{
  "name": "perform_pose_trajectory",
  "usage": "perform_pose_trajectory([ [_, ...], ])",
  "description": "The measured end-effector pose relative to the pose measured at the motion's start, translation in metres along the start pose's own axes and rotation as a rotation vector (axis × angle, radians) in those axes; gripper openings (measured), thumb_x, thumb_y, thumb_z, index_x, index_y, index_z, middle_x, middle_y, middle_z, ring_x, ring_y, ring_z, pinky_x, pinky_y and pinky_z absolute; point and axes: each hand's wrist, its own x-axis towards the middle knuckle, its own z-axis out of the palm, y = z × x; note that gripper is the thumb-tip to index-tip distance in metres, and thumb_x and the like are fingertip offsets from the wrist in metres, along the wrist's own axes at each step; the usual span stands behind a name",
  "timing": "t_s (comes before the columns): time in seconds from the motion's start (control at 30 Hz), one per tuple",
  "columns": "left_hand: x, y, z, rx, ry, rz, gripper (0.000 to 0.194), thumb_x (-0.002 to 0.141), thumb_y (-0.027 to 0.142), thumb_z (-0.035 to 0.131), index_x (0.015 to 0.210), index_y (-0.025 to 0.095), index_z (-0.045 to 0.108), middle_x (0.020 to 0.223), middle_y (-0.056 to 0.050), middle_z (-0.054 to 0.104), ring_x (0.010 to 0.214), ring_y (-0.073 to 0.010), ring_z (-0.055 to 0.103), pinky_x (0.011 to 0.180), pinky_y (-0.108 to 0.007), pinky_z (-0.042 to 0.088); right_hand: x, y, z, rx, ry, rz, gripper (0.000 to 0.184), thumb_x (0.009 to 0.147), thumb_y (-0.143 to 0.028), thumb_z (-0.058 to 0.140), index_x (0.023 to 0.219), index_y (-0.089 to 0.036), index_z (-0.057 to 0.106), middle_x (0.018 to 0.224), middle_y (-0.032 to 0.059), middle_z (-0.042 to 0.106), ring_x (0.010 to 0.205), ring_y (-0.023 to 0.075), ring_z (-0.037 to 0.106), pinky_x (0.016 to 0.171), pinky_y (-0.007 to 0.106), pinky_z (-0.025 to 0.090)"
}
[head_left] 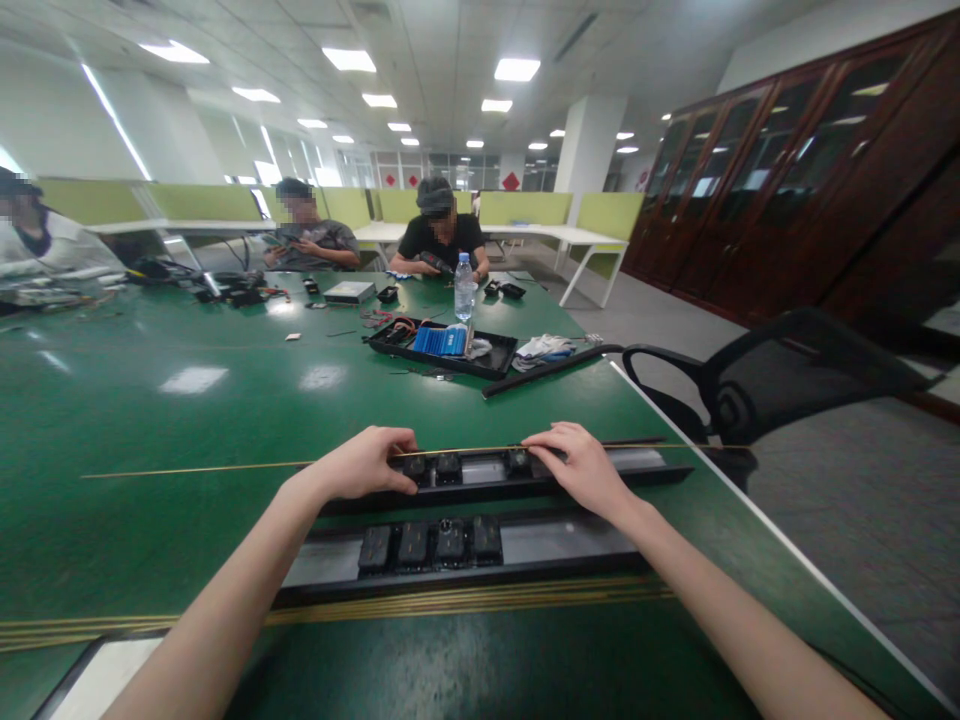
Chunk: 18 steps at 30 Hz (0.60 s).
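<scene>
A long, thin brass-coloured rod [472, 451] runs crosswise over the farther black channel [637, 480]. My right hand [581, 468] pinches this rod near a black block [517, 462] in the channel. At the channel's left part, my left hand [367, 462] has its thumb and fingers curled around another black block [415, 467], with the rod passing between them. A further block [448, 468] sits just right of it. Nearer to me lies a second black channel [570, 540], holding several black blocks [450, 543] side by side. The left fingertips are partly hidden.
Several brass rods [465, 603] lie along the near channel. Farther off are a black tray [499, 352] with a blue finned part, gloves [546, 350], a black strip [551, 370] and a water bottle [464, 290]. Three people sit beyond; a chair [765, 370] stands right.
</scene>
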Motion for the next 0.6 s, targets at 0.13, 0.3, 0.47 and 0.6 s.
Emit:
perform_pose_trajectory([
  [0.13, 0.001, -0.001, 0.000, 0.002, 0.011, 0.002, 0.038, 0.064, 0.047, 0.074, 0.089, 0.021, 0.063, 0.092, -0.001, 0.070, 0.085, -0.0222, 0.063, 0.075, -0.028, 0.046, 0.003, -0.001, -0.006, -0.018, -0.024, -0.017, 0.015, 0.093, -0.028, 0.059, 0.094, -0.026, 0.074, 0.093, 0.0019, 0.076, 0.095, 0.0228, 0.065, 0.098, 0.042, 0.044],
  [0.3, 0.000, -0.001, 0.001, -0.012, 0.009, 0.003, 0.037, 0.064, 0.046, 0.074, 0.089, 0.021, 0.062, 0.091, -0.001, 0.071, 0.084, -0.0221, 0.063, 0.075, -0.028, 0.046, 0.004, -0.001, -0.009, 0.003, -0.043, -0.008, 0.013, 0.092, -0.028, 0.060, 0.093, -0.026, 0.073, 0.092, 0.0019, 0.076, 0.093, 0.0231, 0.065, 0.096, 0.042, 0.044],
  [0.47, 0.000, 0.000, 0.000, -0.015, 0.003, -0.001, 0.038, 0.064, 0.046, 0.074, 0.089, 0.021, 0.062, 0.092, -0.001, 0.071, 0.085, -0.0223, 0.064, 0.075, -0.028, 0.046, 0.004, -0.002, -0.013, 0.014, -0.061, 0.014, 0.012, 0.091, -0.027, 0.062, 0.091, -0.026, 0.073, 0.089, 0.0021, 0.074, 0.090, 0.0225, 0.065, 0.088, 0.038, 0.046],
  [0.6, 0.000, -0.002, 0.001, -0.013, 0.006, 0.009, 0.037, 0.065, 0.046, 0.074, 0.089, 0.021, 0.062, 0.091, -0.001, 0.070, 0.085, -0.0219, 0.063, 0.074, -0.027, 0.045, 0.006, 0.000, -0.019, 0.047, -0.073, 0.049, 0.012, 0.090, -0.028, 0.062, 0.088, -0.025, 0.074, 0.088, 0.0022, 0.074, 0.086, 0.0210, 0.065, 0.084, 0.036, 0.047],
])
